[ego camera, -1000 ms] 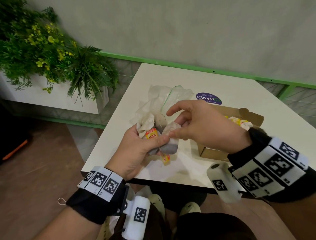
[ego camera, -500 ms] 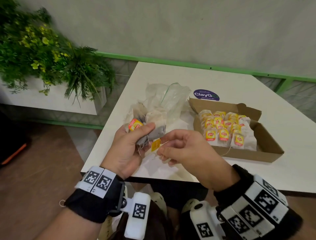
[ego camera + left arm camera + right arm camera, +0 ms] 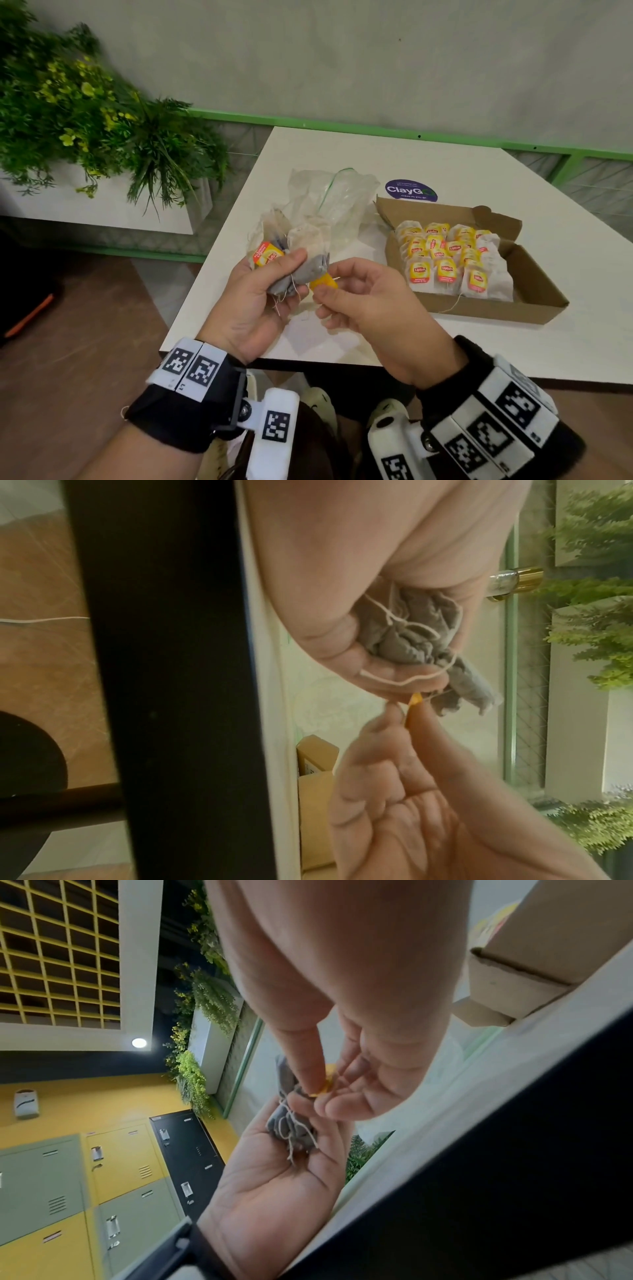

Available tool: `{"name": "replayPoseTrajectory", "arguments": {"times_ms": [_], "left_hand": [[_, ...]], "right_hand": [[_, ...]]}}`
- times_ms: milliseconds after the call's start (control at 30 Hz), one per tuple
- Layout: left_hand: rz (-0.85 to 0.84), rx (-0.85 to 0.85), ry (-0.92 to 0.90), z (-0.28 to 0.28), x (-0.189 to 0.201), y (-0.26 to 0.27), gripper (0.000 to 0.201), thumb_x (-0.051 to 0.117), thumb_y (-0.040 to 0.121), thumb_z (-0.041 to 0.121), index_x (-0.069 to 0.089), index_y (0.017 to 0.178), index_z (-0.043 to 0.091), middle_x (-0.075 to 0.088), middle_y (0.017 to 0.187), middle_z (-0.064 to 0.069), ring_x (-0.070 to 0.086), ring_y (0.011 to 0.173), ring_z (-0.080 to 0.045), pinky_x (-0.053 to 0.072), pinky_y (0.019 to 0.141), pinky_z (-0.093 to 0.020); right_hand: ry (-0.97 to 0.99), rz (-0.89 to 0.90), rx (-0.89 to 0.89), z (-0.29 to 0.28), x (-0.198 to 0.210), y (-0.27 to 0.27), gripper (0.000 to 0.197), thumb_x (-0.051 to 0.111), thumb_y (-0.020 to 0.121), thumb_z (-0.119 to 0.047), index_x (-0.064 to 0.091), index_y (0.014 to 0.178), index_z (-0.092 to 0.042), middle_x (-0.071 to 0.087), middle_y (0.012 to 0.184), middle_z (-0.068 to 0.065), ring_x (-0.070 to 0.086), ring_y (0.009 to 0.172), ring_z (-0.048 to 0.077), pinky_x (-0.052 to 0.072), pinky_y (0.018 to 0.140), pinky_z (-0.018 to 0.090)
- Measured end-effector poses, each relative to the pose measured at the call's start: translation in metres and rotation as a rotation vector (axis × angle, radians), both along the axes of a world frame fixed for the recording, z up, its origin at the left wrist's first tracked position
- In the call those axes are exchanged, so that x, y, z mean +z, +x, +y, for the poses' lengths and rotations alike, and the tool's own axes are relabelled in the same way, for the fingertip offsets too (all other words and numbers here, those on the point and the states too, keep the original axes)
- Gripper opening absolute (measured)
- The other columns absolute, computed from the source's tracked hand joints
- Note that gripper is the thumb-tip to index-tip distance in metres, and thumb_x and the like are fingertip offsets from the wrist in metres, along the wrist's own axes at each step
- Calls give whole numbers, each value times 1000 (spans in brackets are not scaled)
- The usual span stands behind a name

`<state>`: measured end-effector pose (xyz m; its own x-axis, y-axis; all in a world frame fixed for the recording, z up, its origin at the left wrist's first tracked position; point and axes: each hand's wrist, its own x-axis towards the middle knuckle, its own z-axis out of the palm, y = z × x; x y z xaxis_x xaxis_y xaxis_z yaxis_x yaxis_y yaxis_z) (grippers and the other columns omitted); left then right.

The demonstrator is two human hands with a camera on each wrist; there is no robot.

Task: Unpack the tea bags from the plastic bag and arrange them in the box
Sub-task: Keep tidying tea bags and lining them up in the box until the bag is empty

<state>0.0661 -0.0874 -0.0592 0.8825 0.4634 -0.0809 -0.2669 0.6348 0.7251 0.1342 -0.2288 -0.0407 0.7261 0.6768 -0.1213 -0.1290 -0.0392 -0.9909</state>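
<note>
Nearest, over the front edge of the table [image 3: 445, 161], the left hand [image 3: 253, 305] curls round a small bunch of tea bags [image 3: 301, 263] with tangled strings, while the right hand [image 3: 359, 301] pinches one yellow tag [image 3: 323, 283] between thumb and forefinger, just beside that bunch. The step in hand looks like freeing a single bag from the clump (the strings seem knotted together). Next it likely needs a gentle pull on the tag, then a carry to the right. Beyond the bunch lies the crumpled plastic bag [image 3: 339, 202]; to its right sits the cardboard box [image 3: 534, 291], already holding rows of bags, with bare floor on its far-right side.
</note>
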Motion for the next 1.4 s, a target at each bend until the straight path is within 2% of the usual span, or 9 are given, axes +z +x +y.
{"name": "replayPoseTrajectory", "arguments": {"times_ms": [100, 233, 367, 533, 733, 833, 900, 1300, 1400], "left_hand": [[20, 26, -14, 1, -1, 1, 44, 73, 75, 9, 61, 117, 9, 72, 91, -7, 70, 70, -13, 51, 50, -20], [44, 36, 10, 1, -3, 3, 51, 80, 73, 0, 62, 119, 12, 70, 107, -19, 72, 76, -18, 50, 49, -20], [48, 41, 48, -1, -3, 3, 41, 74, 71, 3, 65, 110, 13, 69, 103, -16, 71, 69, -17, 51, 48, -20], [46, 20, 66, -2, -2, 2, 28, 73, 70, 3, 68, 96, 12, 66, 93, -14, 69, 64, -17, 51, 48, -21], [63, 18, 108, -3, -2, 4, 32, 78, 67, 1, 70, 97, 10, 71, 90, -14, 71, 65, -21, 52, 48, -22], [60, 7, 117, -3, -2, 4, 27, 75, 67, 3, 72, 93, 11, 75, 87, -12, 73, 65, -20, 55, 51, -23], [59, 3, 121, -3, -3, 4, 29, 75, 66, 4, 72, 94, 12, 76, 90, -12, 74, 68, -21, 57, 55, -24], [40, 6, 122, -6, 0, 5, 32, 73, 66, 0, 69, 97, 8, 75, 83, -10, 71, 60, -17, 52, 47, -23], [44, 9, 123, -5, -2, 4, 30, 74, 66, 1, 70, 95, 9, 75, 85, -12, 72, 62, -18, 54, 48, -23]], "right_hand": [[-25, -75, -30, -9, 4, 9, 7, 71, 88, -1, 69, 94, -1, 66, 76, 14, 61, 62, 19, 50, 61, 35], [8, -85, 4, -30, 14, 22, 21, 64, 89, 7, 66, 106, -6, 56, 70, 13, 55, 56, 20, 45, 53, 31], [93, -22, 47, -41, 26, 32, 15, 64, 82, 10, 73, 88, -1, 59, 69, 15, 56, 59, 21, 46, 55, 27], [200, 30, 85, -46, 38, 39, 32, 69, 69, 1, 75, 100, -3, 70, 83, 15, 67, 72, 19, 54, 64, 23], [166, -179, -134, -30, 43, 41, 19, 77, 72, -27, 78, 86, -13, 59, 84, 13, 42, 62, 14, 38, 56, 26], [203, -160, -111, -22, 49, 43, 2, 72, 85, -9, 74, 87, -9, 65, 84, 10, 46, 62, 15, 40, 54, 24], [172, -200, -59, -17, 50, 43, 10, 70, 87, 0, 71, 96, -5, 66, 77, 6, 53, 62, 16, 45, 55, 25], [36, -443, -12, -8, 48, 40, 24, 60, 93, 8, 71, 101, -11, 64, 70, 2, 70, 70, 21, 55, 66, 29], [0, -514, -12, -6, 48, 41, 14, 64, 92, 4, 70, 95, -8, 66, 75, 12, 70, 69, 20, 56, 65, 30]]}}
